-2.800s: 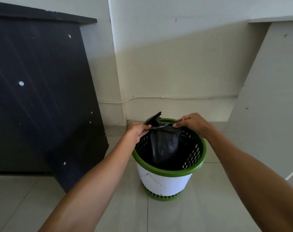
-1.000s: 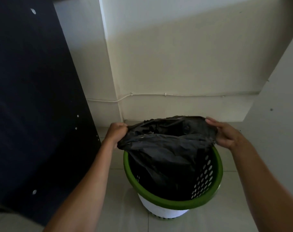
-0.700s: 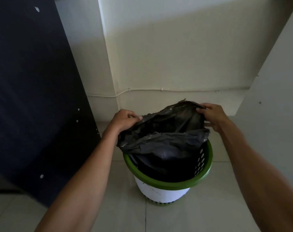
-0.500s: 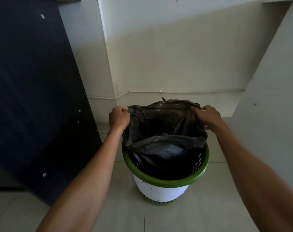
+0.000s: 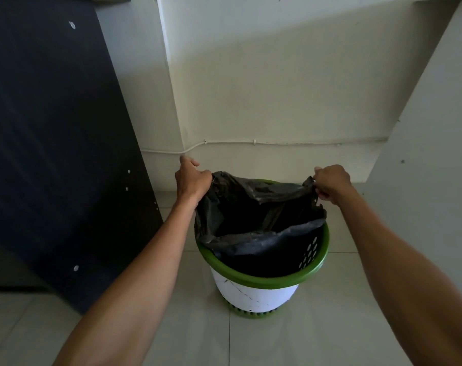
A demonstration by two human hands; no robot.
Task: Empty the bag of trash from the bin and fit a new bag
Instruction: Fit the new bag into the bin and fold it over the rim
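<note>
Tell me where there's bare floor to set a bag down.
Bare pale floor tiles lie in front of the green-rimmed white plastic bin, and right of it toward the pale slanted panel. Left is tighter: the dark leaning board stands close.

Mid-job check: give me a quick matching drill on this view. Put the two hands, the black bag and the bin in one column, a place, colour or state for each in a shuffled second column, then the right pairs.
Things:
1. left hand
2. right hand
3. black bag
4. bin

Descriptions:
A. green and white, standing on the tiled floor
B. grips the bag's left edge
C. mouth held open, lower part inside the bin
D. pinches the bag's right edge

Pairs: 1-B; 2-D; 3-C; 4-A
</note>
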